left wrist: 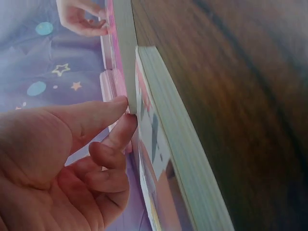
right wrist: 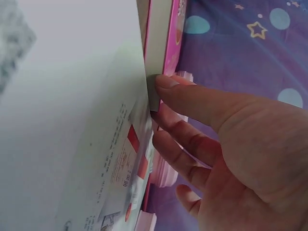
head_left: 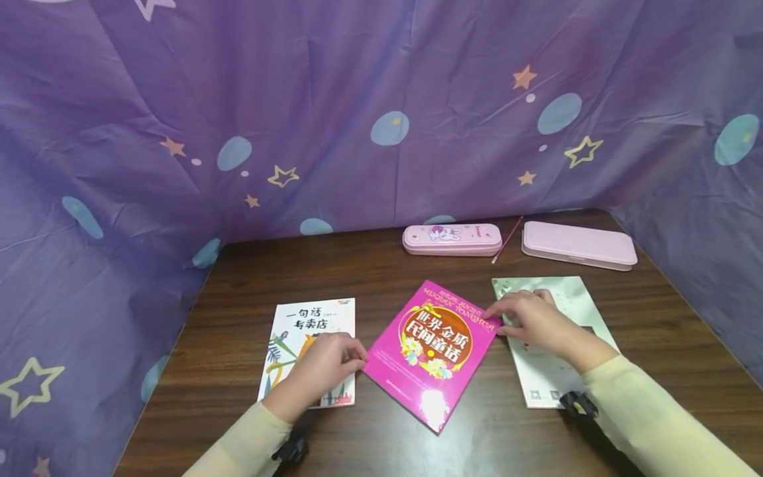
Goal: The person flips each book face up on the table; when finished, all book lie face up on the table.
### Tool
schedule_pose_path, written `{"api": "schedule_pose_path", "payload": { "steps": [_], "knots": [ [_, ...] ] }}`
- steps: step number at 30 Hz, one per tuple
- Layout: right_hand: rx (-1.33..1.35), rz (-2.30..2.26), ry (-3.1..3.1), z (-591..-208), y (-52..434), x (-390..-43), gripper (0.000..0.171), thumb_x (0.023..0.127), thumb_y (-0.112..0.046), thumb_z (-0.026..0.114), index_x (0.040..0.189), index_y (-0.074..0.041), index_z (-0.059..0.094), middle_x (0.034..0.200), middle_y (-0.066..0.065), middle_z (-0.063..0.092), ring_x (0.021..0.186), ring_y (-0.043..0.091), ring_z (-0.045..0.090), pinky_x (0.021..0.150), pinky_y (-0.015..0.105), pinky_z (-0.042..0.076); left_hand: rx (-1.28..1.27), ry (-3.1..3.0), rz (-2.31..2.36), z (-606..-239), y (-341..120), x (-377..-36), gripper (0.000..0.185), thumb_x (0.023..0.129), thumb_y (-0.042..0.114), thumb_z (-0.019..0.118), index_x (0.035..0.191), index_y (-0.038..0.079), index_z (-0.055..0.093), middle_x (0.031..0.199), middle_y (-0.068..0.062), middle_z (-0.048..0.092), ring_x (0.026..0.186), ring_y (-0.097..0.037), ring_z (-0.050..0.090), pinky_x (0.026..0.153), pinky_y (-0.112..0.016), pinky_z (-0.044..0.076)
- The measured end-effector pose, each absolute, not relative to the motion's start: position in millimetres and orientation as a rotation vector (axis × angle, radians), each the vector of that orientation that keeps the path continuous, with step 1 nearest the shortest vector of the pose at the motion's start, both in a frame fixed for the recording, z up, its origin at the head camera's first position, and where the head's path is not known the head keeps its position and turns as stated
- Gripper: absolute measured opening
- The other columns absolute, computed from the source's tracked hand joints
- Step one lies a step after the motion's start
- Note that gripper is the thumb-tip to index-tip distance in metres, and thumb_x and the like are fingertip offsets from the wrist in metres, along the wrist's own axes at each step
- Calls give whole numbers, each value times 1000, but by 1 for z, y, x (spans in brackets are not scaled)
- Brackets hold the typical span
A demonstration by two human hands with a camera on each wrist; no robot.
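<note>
Both hands, left point(head_left: 324, 368) & right point(head_left: 530, 318), pinch pink book point(head_left: 432, 351) at opposite corners; looks light, glossy, prob. slippery w/ floppy cover.

- A dark wooden table point(head_left: 417, 265) bears everything.
- A purple cloth point(head_left: 357, 99), printed with stars and pale blue spots, hangs behind the table and along both sides.
- A pink pencil case with a rabbit print point(head_left: 452, 239) lies at the far edge.
- A plain pink pencil case point(head_left: 578, 245) lies to its right, apart from it.
- A thin red pen point(head_left: 507, 240) lies slantwise between the two cases.
- A white book with a painted cover point(head_left: 298, 324) lies flat at the left.
- A pale green book point(head_left: 572, 298) lies flat at the right.
</note>
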State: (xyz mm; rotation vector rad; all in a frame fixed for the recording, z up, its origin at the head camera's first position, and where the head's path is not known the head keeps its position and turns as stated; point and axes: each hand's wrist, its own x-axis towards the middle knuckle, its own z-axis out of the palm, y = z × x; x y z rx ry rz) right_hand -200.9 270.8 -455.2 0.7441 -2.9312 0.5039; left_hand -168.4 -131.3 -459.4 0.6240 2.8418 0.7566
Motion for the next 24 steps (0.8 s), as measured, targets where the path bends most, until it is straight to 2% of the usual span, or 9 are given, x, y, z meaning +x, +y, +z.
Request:
{"api": "schedule_pose_path", "payload": {
  "steps": [6, 8, 13, 20, 24],
  "knots": [
    [734, 564, -2939, -457, 272, -213, 31, 81, -19, 87, 111, -26, 78, 109, -4, 78, 105, 27, 69, 87, 51, 32, 708, 2770, 828, -461, -130, -163, 5, 87, 16, 82, 92, 18, 79, 76, 12, 70, 60, 1, 52, 59, -20, 45],
    [731, 582, -2941, -457, 272, -216, 31, 82, -18, 86, 110, -25, 78, 108, -4, 78, 100, 25, 69, 86, 49, 31, 733, 2745, 850, -461, -129, -160, 7, 86, 16, 83, 93, 17, 80, 76, 10, 71, 59, 2, 51, 58, -20, 44],
    [739, 595, -2921, -460, 269, -227, 29, 80, -16, 87, 107, -25, 78, 105, -5, 78, 95, 23, 69, 88, 52, 30, 763, 2675, 921, -461, -128, -154, 12, 84, 13, 84, 95, 13, 80, 77, 7, 74, 55, 1, 51, 53, -19, 42],
    [748, 587, -2925, -459, 263, -242, 29, 81, -14, 87, 106, -24, 79, 106, -2, 78, 98, 26, 70, 87, 52, 33, 749, 2559, 1028, -463, -123, -145, 16, 83, 8, 83, 98, 10, 80, 78, 5, 75, 52, 1, 51, 48, -20, 44],
    [776, 593, -2931, -457, 258, -250, 28, 83, -11, 84, 108, -21, 79, 108, 1, 77, 103, 29, 70, 89, 55, 38, 745, 2542, 1046, -463, -119, -140, 17, 82, 7, 83, 99, 10, 80, 78, 5, 75, 53, 1, 50, 49, -18, 42]
  ]
}}
